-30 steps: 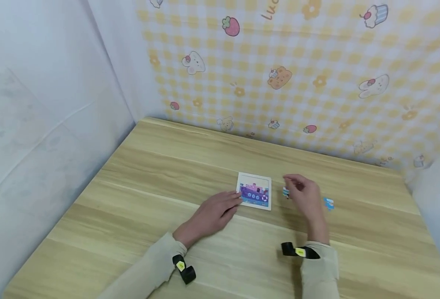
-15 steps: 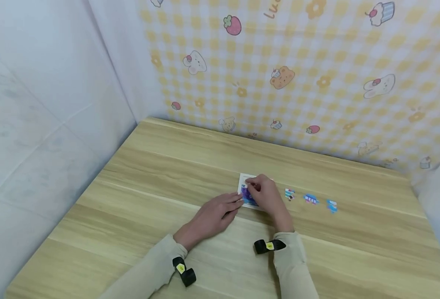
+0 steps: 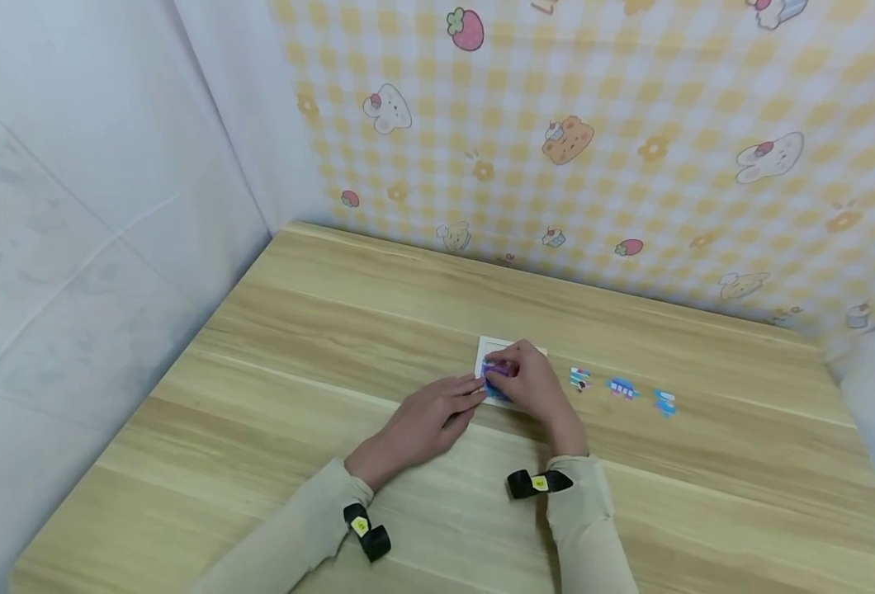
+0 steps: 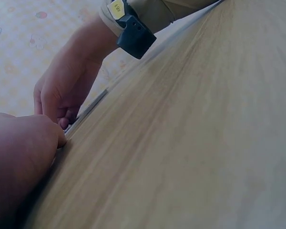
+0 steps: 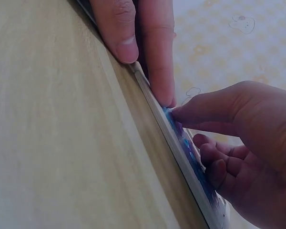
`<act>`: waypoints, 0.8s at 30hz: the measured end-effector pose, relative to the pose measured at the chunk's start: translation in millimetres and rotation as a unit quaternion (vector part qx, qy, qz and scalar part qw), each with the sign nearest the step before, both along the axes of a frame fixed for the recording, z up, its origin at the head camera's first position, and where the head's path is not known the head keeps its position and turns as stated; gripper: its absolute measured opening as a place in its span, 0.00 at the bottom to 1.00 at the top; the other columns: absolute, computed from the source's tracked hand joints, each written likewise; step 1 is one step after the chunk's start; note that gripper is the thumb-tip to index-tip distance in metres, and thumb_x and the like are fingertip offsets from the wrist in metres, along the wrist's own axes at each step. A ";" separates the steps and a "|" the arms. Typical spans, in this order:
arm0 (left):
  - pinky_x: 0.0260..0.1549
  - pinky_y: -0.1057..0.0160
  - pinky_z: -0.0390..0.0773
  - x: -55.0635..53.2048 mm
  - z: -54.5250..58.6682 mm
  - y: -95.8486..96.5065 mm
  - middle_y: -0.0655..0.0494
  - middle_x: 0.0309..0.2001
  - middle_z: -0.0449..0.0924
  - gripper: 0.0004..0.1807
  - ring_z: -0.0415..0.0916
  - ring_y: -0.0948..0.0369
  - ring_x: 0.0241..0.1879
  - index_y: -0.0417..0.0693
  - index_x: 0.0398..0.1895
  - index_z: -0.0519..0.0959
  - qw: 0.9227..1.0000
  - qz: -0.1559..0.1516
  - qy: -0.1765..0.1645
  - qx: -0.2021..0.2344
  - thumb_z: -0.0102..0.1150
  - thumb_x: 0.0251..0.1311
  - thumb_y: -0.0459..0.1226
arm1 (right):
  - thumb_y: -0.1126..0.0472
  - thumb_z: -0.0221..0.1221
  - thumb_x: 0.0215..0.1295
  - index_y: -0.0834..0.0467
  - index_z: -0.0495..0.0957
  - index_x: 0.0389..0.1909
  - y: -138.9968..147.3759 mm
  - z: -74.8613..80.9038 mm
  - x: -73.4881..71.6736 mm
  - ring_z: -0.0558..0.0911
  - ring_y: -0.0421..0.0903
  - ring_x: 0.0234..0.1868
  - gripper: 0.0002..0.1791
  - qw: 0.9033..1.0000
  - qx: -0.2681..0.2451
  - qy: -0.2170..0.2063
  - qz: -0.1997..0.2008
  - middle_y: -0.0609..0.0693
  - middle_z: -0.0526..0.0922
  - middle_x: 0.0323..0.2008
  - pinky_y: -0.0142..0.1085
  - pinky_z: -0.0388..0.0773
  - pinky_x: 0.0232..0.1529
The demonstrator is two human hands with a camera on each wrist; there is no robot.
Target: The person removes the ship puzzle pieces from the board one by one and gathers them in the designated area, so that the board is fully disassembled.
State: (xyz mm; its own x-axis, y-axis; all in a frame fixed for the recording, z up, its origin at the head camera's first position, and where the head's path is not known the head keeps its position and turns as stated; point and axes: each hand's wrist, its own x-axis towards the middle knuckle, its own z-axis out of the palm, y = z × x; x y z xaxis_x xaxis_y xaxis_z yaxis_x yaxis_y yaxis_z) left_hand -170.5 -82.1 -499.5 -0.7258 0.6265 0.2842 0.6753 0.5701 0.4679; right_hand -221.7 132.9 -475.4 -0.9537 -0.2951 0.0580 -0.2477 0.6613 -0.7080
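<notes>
A small jigsaw board (image 3: 490, 341) with a white frame and a purple ship picture lies on the table. My left hand (image 3: 432, 419) rests at its left edge, fingers straight, tips over the frame. My right hand (image 3: 536, 381) is bent over the picture, thumb and index fingertips down at its left part, pinching a puzzle piece mostly hidden by the fingers. In the right wrist view, the right thumb (image 5: 200, 109) meets the picture beside the left fingers (image 5: 157, 57), while the other right fingers curl in above the board (image 5: 177, 151).
Three loose puzzle pieces lie in a row right of the board: a striped one (image 3: 580, 379), a blue one with white windows (image 3: 622, 388) and a blue and white one (image 3: 664, 403). Behind the wooden table (image 3: 319, 322) hangs a yellow checked cloth (image 3: 512, 124).
My right hand has moved left from beside the loose pieces onto the board, then its fingertips have shifted slightly down the picture. The left hand stays at the board's edge.
</notes>
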 end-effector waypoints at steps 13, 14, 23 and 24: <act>0.72 0.56 0.67 -2.1 2.0 0.3 0.52 0.72 0.73 0.20 0.66 0.57 0.74 0.45 0.68 0.78 1.000 -0.003 -0.021 -0.002 0.53 0.78 0.37 | 0.65 0.70 0.64 0.62 0.86 0.48 0.6 1.1 -1.3 0.72 0.46 0.33 0.12 1.000 -0.012 -0.007 -0.010 0.54 0.76 0.36 0.37 0.69 0.34; 0.72 0.56 0.67 -2.2 2.1 0.4 0.52 0.72 0.73 0.20 0.66 0.57 0.74 0.45 0.68 0.78 1.000 -0.003 -0.021 -0.003 0.53 0.78 0.37 | 0.65 0.70 0.64 0.62 0.86 0.47 0.9 0.9 -1.3 0.72 0.46 0.32 0.12 1.000 -0.015 -0.007 -0.011 0.54 0.76 0.34 0.36 0.69 0.34; 0.73 0.56 0.66 -2.2 2.1 0.8 0.53 0.72 0.72 0.20 0.66 0.57 0.74 0.46 0.68 0.78 1.000 0.003 -0.022 -0.004 0.53 0.78 0.38 | 0.64 0.71 0.64 0.60 0.86 0.47 3.5 -0.3 -2.0 0.71 0.44 0.29 0.11 0.999 -0.043 -0.019 -0.015 0.52 0.74 0.30 0.33 0.67 0.30; 0.73 0.56 0.66 -2.3 2.0 0.9 0.53 0.72 0.72 0.20 0.66 0.57 0.74 0.46 0.68 0.78 1.000 0.003 -0.022 -0.004 0.53 0.78 0.38 | 0.64 0.71 0.64 0.60 0.86 0.47 3.8 -0.9 -2.2 0.71 0.45 0.29 0.11 0.999 -0.045 -0.019 -0.016 0.52 0.74 0.30 0.33 0.67 0.30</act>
